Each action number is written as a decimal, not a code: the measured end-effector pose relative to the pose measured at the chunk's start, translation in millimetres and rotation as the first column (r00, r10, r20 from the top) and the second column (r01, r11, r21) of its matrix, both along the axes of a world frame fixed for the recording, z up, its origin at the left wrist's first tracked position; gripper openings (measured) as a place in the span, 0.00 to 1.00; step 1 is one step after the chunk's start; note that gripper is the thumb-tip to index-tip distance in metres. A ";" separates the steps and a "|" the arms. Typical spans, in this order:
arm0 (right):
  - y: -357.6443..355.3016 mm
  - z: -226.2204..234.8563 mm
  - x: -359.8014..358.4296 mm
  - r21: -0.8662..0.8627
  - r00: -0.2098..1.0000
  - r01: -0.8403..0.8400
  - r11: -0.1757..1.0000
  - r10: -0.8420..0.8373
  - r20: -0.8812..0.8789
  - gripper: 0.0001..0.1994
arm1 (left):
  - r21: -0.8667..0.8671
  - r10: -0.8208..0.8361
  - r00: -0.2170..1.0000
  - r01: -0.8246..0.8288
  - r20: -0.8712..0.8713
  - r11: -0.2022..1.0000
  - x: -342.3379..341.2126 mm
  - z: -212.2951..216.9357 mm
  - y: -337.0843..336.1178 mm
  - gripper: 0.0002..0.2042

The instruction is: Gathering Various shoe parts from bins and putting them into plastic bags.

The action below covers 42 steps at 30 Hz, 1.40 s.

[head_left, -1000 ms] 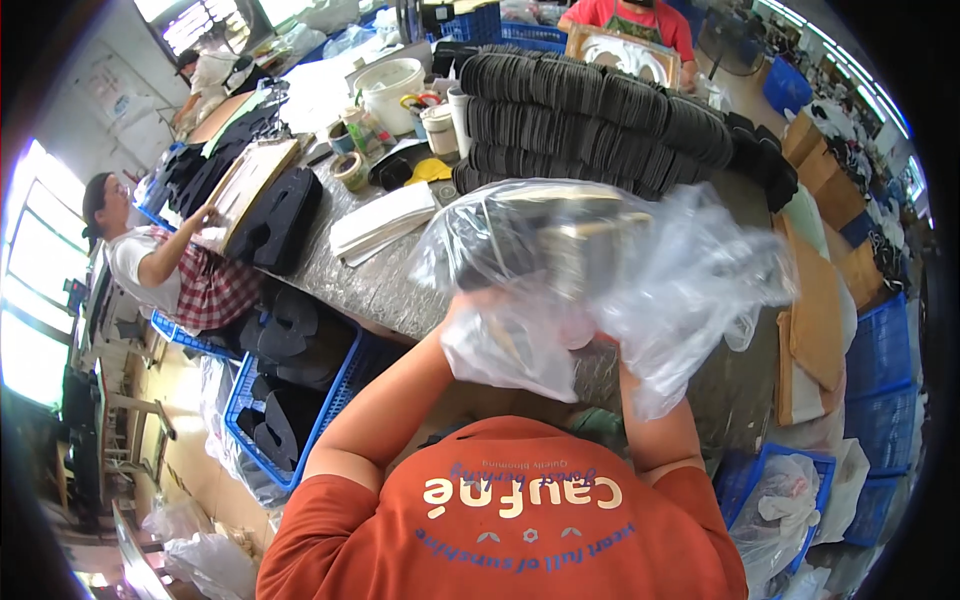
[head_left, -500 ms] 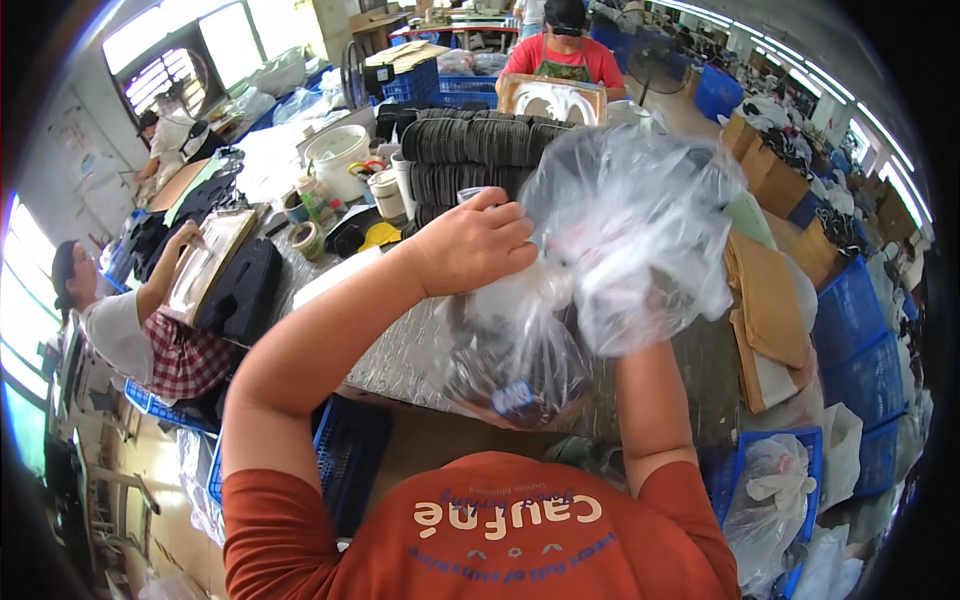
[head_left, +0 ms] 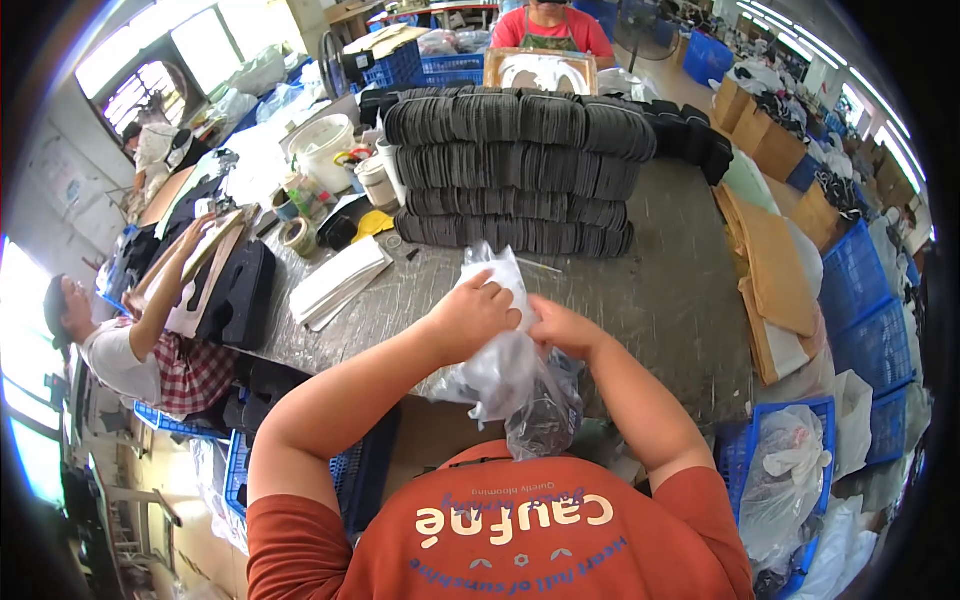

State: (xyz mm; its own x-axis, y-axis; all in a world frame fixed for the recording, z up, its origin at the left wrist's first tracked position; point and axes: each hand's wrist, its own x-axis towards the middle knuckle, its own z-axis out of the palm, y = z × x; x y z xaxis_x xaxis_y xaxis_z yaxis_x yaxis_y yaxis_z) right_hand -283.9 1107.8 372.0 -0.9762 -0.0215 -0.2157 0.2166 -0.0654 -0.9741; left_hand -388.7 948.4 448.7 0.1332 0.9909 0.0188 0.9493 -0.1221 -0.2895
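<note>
A transparent plastic bag (head_left: 497,372) hangs at the near edge of the table, in front of my chest. Its lower part bulges with something dark, seen only through the film. My left hand (head_left: 478,318) is closed on the bunched whitish upper part of the bag. From the other side, my right hand (head_left: 560,326) grips the bag's gathered neck, its fingers partly hidden by the plastic. Beyond both hands stand stacked rows of dark grey, thin padded pieces (head_left: 515,170), untouched.
Folded white sheets (head_left: 340,283), tape rolls (head_left: 297,236), a canister (head_left: 376,184) and a white bucket (head_left: 322,146) lie to the left. Brown cardboard (head_left: 765,265) lines the right edge, above a blue crate (head_left: 825,430) holding a bag. Co-workers handle frames at left and far side.
The bag, raised and puffed out before, is now lower, nearer my body and bunched up. Both hands came down and closer together, uncovering the grey stacks.
</note>
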 end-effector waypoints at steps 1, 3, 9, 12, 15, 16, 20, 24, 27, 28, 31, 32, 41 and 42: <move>-1.0 -3.4 0.7 -0.008 1.000 -0.002 1.000 0.002 0.005 0.21 | -0.078 -0.019 1.000 0.020 0.016 0.997 -3.2 3.2 -1.3 0.08; -5.0 -14.8 -1.6 -0.293 0.978 -0.038 0.955 0.095 0.183 0.18 | -0.192 0.053 0.995 -0.035 0.087 0.981 -0.4 4.6 8.0 0.07; 0.1 3.4 -13.3 -0.514 0.969 -0.236 0.824 0.241 -0.058 0.21 | 0.088 -0.214 0.977 0.214 -0.004 0.973 -8.2 31.5 21.7 0.04; -14.9 25.3 -19.6 0.494 0.968 -0.221 0.841 0.250 0.009 0.25 | -0.120 -0.109 0.993 0.103 -0.051 0.987 -6.4 35.3 20.7 0.05; -37.6 10.2 -16.9 0.587 0.970 0.076 0.806 0.078 -0.232 0.27 | -0.273 0.081 0.996 -0.086 -0.031 0.958 -3.5 32.3 31.0 0.12; -48.9 6.0 -14.8 0.572 0.939 0.270 0.775 -0.082 -0.333 0.27 | -0.247 0.179 0.982 -0.158 0.063 0.956 -7.2 30.3 34.0 0.18; -67.8 12.0 -6.1 0.440 0.979 0.199 0.876 -0.200 -0.046 0.25 | 0.105 -0.056 0.924 0.017 0.379 0.994 -45.7 8.2 12.2 0.33; -66.9 -19.6 9.7 0.257 0.974 0.218 0.942 -0.193 -0.117 0.22 | -0.492 0.499 0.575 -0.184 0.648 0.851 -61.6 -26.9 -2.4 0.27; -71.5 -34.3 11.2 0.131 0.971 0.199 0.971 -0.178 -0.158 0.19 | -0.775 0.760 0.254 -0.057 0.599 0.630 -59.9 -34.2 -21.4 0.23; -70.4 -29.8 10.7 0.009 0.967 0.253 0.967 -0.252 -0.033 0.17 | -0.750 0.722 0.221 0.080 0.656 0.657 -61.9 -35.7 -30.3 0.22; -73.6 -40.5 9.1 -0.057 0.949 0.304 0.951 -0.308 -0.074 0.17 | -0.731 0.693 0.264 0.080 0.671 0.678 -65.8 -46.4 -40.8 0.18; -78.2 -45.1 8.1 -0.002 0.946 0.263 0.965 -0.258 -0.195 0.15 | -0.697 0.637 0.490 -0.080 0.595 0.713 -71.6 -48.2 -37.3 0.16; -85.6 -42.2 -41.6 0.424 0.711 0.678 0.600 -0.390 -0.584 0.12 | -0.537 0.273 -0.651 -0.248 0.709 0.806 -41.5 -74.3 -29.6 0.11; -70.5 -55.8 -41.5 0.517 0.792 0.593 0.617 -0.333 -0.511 0.13 | -0.578 0.156 -0.773 -0.308 0.615 0.756 -25.4 -65.4 -24.6 0.11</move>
State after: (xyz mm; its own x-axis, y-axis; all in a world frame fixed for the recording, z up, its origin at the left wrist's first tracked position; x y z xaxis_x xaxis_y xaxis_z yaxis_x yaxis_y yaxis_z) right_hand -325.5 1037.3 316.2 -0.8170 0.4656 0.3402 -0.0069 0.5820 -0.8132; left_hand -414.2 923.8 383.3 -0.4187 0.7574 -0.5011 -0.5355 0.2397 0.8098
